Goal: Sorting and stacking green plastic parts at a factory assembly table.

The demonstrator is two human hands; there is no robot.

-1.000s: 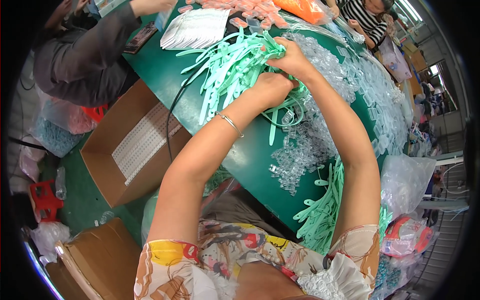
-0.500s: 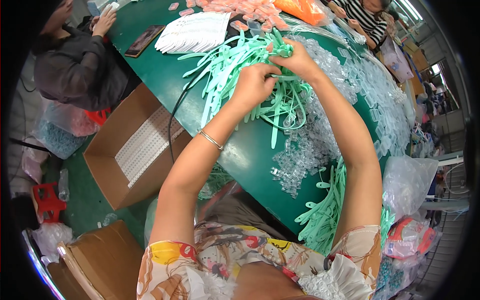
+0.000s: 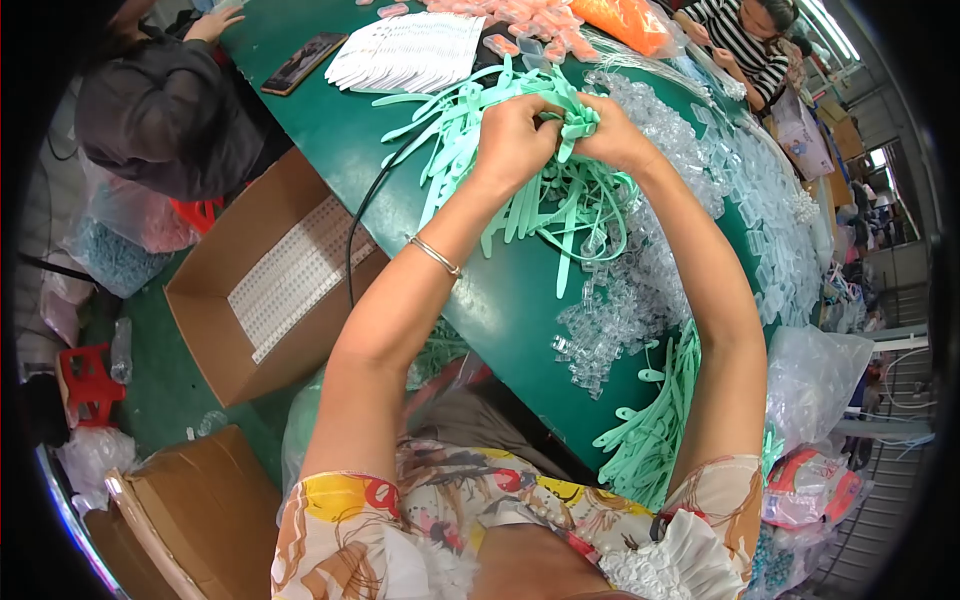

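Over a pile of mint-green rubbery straps point(image 3: 455, 150), both of my hands meet near the far side of the table. My left hand point(image 3: 512, 140) is closed, its thumb and finger pinching at a small bundle of green straps point(image 3: 578, 122). From the other side, my right hand point(image 3: 612, 135) grips the same bundle, fingertips partly hidden behind it. Strap ends and thin loops hang below my hands. Small clear plastic pieces point(image 3: 625, 310) lie heaped just right of the pile.
A white paper stack point(image 3: 405, 55), a phone point(image 3: 305, 64) and orange-pink pieces point(image 3: 540, 20) are at the back. More green straps point(image 3: 655, 420) lie by my right arm. An open cardboard box point(image 3: 215, 330) stands left of the table. Co-workers sit at far left and far right.
My left hand has moved up and right to the bundle, closer to my right hand. My right hand has shifted slightly down and right. The left co-worker's hand has moved.
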